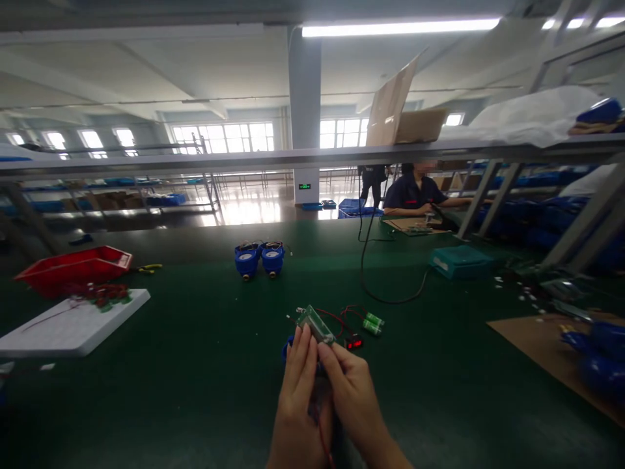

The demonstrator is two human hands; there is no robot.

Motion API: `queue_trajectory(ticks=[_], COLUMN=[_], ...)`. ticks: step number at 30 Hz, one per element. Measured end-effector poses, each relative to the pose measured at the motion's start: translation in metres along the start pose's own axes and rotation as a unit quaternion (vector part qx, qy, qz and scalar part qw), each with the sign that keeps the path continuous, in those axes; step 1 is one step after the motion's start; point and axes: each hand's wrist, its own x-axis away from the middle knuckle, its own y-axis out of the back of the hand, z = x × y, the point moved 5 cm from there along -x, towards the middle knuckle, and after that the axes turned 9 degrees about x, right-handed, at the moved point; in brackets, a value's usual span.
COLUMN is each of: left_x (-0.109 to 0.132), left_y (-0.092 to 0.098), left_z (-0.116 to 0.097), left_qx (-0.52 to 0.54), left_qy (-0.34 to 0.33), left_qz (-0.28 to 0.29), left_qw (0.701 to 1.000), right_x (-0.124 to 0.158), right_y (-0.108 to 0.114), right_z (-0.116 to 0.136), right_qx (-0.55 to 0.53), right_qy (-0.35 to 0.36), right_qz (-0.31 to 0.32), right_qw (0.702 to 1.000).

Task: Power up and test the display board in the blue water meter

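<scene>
The circuit module (pixel 316 324) slants up-left, clamped by the fingertips of both the left hand (pixel 297 384) and right hand (pixel 349 384), near the green table's (pixel 195 378) front edge.

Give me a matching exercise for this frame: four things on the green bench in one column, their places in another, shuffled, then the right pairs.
Things:
1. red tray
2. two blue meter bodies
3. small clear module
4. teal box

Places:
A. held at the fingertips of the left hand and right hand
B. far left, behind the white board
C. right of centre, at the end of the black cable
D. side by side at mid-bench, beyond the hands

Pairs: 1-B, 2-D, 3-A, 4-C
</scene>
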Motion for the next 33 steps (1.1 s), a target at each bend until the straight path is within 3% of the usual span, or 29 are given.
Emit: queue_trajectory(ticks=[2,4,6,8,9,11,13,16,18,22,29,33], left_x=[0.000,-0.002,-0.008,-0.014,-0.018,-0.032,-0.045,-0.057,-0.058,-0.057,-0.046,-0.041], left_y=[0.008,0.024,0.047,0.065,0.069,0.066,0.053,0.034,0.027,0.021,0.017,0.019], left_z=[-0.009,-0.013,-0.006,0.011,0.020,0.036,0.047,0.051,0.052,0.060,0.067,0.066], left_qx=[-0.010,0.031,0.090,0.137,0.160,0.225,0.314,0.413,0.425,0.421,0.466,0.457], left_qy=[-0.052,-0.062,0.014,0.136,0.189,0.260,0.311,0.335,0.331,0.323,0.365,0.377], left_qz=[0.028,0.008,-0.088,-0.192,-0.216,-0.186,-0.101,0.024,0.068,0.052,-0.011,-0.018], left_qw=[0.998,0.998,0.992,0.962,0.945,0.920,0.891,0.847,0.840,0.846,0.806,0.805], right_x=[-0.005,-0.010,-0.014,-0.019,-0.021,-0.026,-0.031,-0.039,-0.044,-0.052,-0.051,-0.051], right_y=[0.008,0.016,0.023,0.029,0.031,0.032,0.031,0.030,0.032,0.033,0.029,0.031], right_z=[-0.004,-0.008,-0.009,-0.009,-0.009,-0.008,-0.010,-0.011,-0.012,-0.016,-0.027,-0.028], right_qx=[-0.036,-0.048,-0.044,-0.032,-0.027,-0.018,-0.011,-0.011,-0.009,-0.002,0.005,0.035], right_qy=[-0.011,-0.026,-0.033,-0.030,-0.026,-0.026,-0.034,-0.036,-0.032,-0.033,-0.057,-0.043], right_qz=[-0.002,0.006,0.022,0.035,0.041,0.066,0.105,0.154,0.168,0.191,0.202,0.180], right_qw=[0.999,0.998,0.998,0.998,0.998,0.997,0.994,0.987,0.985,0.981,0.978,0.982])
